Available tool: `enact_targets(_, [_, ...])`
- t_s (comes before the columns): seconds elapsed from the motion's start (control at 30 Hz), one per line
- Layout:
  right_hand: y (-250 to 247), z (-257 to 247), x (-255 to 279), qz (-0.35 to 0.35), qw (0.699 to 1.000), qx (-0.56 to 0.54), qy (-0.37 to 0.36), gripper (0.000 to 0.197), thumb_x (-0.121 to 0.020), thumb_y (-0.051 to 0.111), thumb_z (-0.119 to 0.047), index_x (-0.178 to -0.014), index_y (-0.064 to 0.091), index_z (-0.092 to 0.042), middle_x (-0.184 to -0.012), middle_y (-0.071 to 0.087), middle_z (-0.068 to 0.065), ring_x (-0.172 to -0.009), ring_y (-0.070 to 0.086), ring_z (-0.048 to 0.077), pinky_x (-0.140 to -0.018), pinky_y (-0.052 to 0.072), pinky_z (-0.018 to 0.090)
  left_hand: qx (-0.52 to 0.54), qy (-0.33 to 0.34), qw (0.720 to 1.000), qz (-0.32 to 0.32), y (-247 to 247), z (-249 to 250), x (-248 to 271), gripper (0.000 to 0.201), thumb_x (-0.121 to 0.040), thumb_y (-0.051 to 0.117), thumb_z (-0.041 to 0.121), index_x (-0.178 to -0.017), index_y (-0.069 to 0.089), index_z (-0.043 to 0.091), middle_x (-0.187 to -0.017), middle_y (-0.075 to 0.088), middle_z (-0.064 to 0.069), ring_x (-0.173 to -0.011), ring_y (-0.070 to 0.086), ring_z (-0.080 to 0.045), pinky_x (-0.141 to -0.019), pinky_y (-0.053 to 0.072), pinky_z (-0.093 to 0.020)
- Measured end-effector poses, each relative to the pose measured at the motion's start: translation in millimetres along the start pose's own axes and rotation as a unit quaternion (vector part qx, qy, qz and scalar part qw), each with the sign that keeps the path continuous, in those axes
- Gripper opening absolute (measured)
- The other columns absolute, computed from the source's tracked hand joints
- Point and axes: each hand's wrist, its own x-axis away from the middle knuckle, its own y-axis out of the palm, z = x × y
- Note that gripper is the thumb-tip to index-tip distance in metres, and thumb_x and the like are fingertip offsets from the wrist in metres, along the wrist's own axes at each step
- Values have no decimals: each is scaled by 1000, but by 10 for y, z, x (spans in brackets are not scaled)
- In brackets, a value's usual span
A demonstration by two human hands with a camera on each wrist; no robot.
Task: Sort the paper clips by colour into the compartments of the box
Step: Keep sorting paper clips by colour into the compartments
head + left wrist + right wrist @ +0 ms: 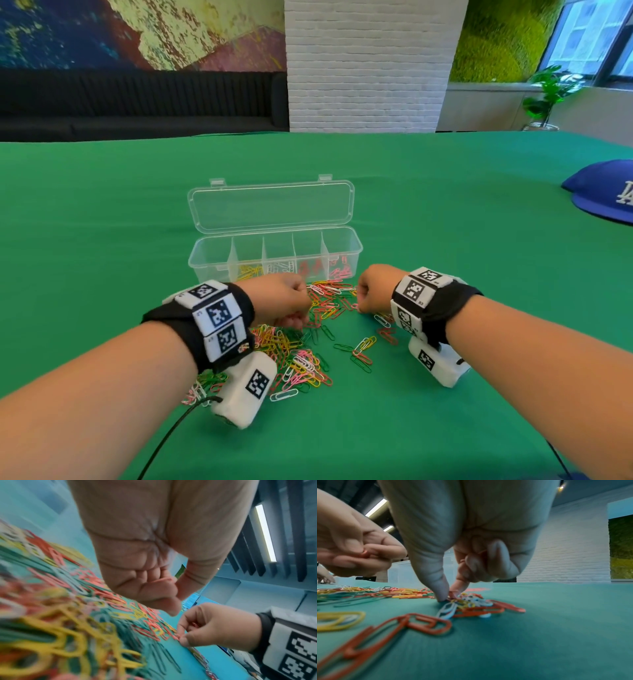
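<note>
A clear box stands open on the green table, lid tipped back. Its left compartment looks empty; the others hold yellow, white, red and pink clips. A mixed pile of paper clips lies in front of it. My left hand hovers over the pile with fingers curled, holding a red clip against the palm. My right hand reaches down to the pile's right edge; thumb and forefinger pinch a red clip lying on the cloth, and more red wire shows inside its curled fingers.
A blue cap lies at the table's right edge. A black cable runs from my left wrist toward the near edge. Loose clips are scattered between my wrists. A white brick pillar stands beyond the table.
</note>
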Motion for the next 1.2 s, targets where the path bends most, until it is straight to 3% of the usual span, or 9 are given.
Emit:
enact_targets(0.1, [6,-27,4,-10,999,31,12,9,-84,57,-19,-78,55,-12,-67,45,0,-70,46,19,-64,43,25,-2,-4,1000,12,-83,-112,73,17,-92,41,2,-80,45,13,-68,59,-4,-51,50,-10,-47,41,-17])
enact_targets(0.23, [7,-74,35,-20,999,39,4,11,-84,57,-22,-81,56,-11,-73,50,2,-72,47,19,-67,44,27,-20,-20,1000,12,-160,-227,162,14,-93,41,2,-91,48,13,-70,55,-4,-56,49,-13,-53,42,-22])
enact_targets(0.33, [1,-66,51,-10,999,31,0,16,-85,58,-24,-88,64,-9,-77,52,2,-74,49,17,-71,47,28,-152,15,988,7,-167,-239,270,5,-92,50,17,-92,55,18,-75,54,4,-63,48,-10,-62,44,-21])
enact_targets(0.4, [2,-72,47,-6,1000,25,-2,19,-84,58,-22,-94,67,-8,-80,52,2,-75,48,16,-71,46,27,-234,39,971,6,-142,-219,343,6,-89,56,26,-93,59,23,-74,52,11,-64,47,-6,-60,41,-20])
enact_targets(0.53, [4,-129,86,-22,999,33,-12,7,-84,56,-16,-87,62,-14,-80,52,1,-75,48,16,-66,42,23,-304,51,951,-3,-52,-195,396,5,-85,61,29,-90,61,28,-71,50,13,-62,46,-4,-57,39,-22])
enact_targets(0.7, [21,-123,98,-45,998,40,-4,20,-83,59,-21,-66,49,-17,-63,46,-3,-67,47,17,-59,41,22,-314,51,948,5,-5,-268,412,13,-83,66,34,-93,62,27,-67,45,14,-58,42,-1,-55,34,-21])
enact_targets(0.83, [11,-139,135,-50,998,43,-3,20,-85,55,-23,-69,46,-15,-60,40,-3,-53,38,11,-51,35,20,-305,52,951,14,-28,-292,420,14,-82,67,36,-92,61,27,-67,45,12,-57,42,-3,-55,33,-22])
enact_targets(1.0, [-53,-117,175,0,999,-35,-15,28,-84,54,-21,-60,39,-18,-59,37,-2,-55,35,13,-53,35,23,-313,58,948,8,-73,-352,438,14,-80,69,35,-89,60,30,-67,47,11,-57,44,-5,-55,35,-23])
enact_targets(1.2, [-124,-127,216,17,992,-124,-23,20,-85,53,-15,-66,47,-18,-63,51,-4,-55,44,10,-53,39,20,-313,80,946,-23,16,-312,463,12,-79,70,32,-87,63,27,-61,49,11,-54,49,-6,-53,38,-21])
